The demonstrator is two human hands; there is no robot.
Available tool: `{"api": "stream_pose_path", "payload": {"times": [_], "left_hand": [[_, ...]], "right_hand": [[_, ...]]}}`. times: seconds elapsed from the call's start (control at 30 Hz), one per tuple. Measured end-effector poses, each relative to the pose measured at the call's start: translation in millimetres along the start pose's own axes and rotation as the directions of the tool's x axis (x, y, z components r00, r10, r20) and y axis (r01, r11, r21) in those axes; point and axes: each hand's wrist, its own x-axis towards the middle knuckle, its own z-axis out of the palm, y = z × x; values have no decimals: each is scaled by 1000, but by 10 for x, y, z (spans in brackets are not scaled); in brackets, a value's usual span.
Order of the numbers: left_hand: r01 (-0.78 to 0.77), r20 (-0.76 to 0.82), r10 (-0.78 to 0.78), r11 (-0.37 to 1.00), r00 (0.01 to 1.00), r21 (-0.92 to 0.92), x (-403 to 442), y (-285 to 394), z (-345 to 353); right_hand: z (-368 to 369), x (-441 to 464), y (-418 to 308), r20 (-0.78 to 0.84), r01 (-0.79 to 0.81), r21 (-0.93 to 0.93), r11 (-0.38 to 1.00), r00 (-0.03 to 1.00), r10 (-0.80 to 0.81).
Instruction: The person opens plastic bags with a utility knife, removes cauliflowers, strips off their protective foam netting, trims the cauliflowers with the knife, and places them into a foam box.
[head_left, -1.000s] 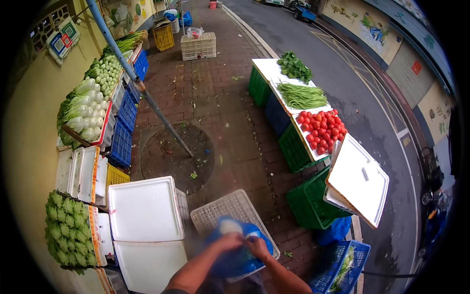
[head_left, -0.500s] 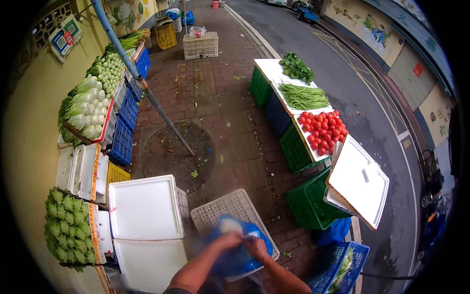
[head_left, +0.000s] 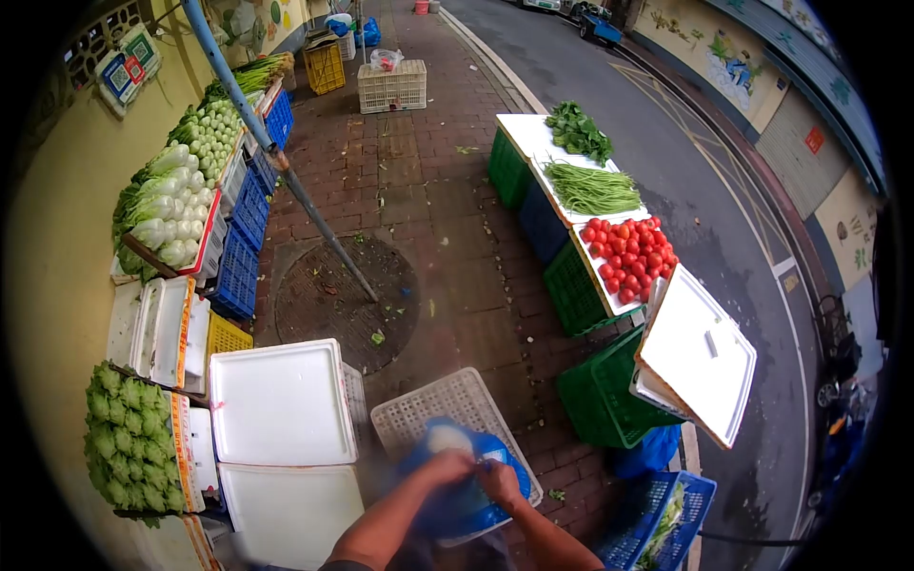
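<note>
1. Left hand and right hand: close together, lower centre of frame, both closed on blue bag; finger detail too small to tell.
2. Blue bag: lower centre, over pale crate; can't tell if resting on it.
3. Tomatoes: right of centre, just below green beans.
4. Lettuce: lower left edge, near white trays.
</note>
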Motion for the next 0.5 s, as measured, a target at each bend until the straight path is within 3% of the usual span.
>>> {"api": "stream_pose_path", "payload": {"times": [0.33, 0.4, 0.43, 0.5], "left_hand": [[-27, -38, 27, 1000, 999, 4, -50, 29, 46], [-31, -40, 38, 985, 998, 167, -2, -19, 25], [-114, -53, 136, 947, 989, 301, 54, -78, 32], [-32, -72, 58, 948, 996, 316, -153, 276, 71]], "right_hand": [[15, 17, -34, -6, 3, -40, 999, 1000, -3], [-54, 50, -96, 19, 60, -36, 998, 998, -59], [-73, 8, -89, 43, 71, -33, 997, 997, -70], [128, 56, 114, -46, 64, -10, 998, 997, -64]]}}
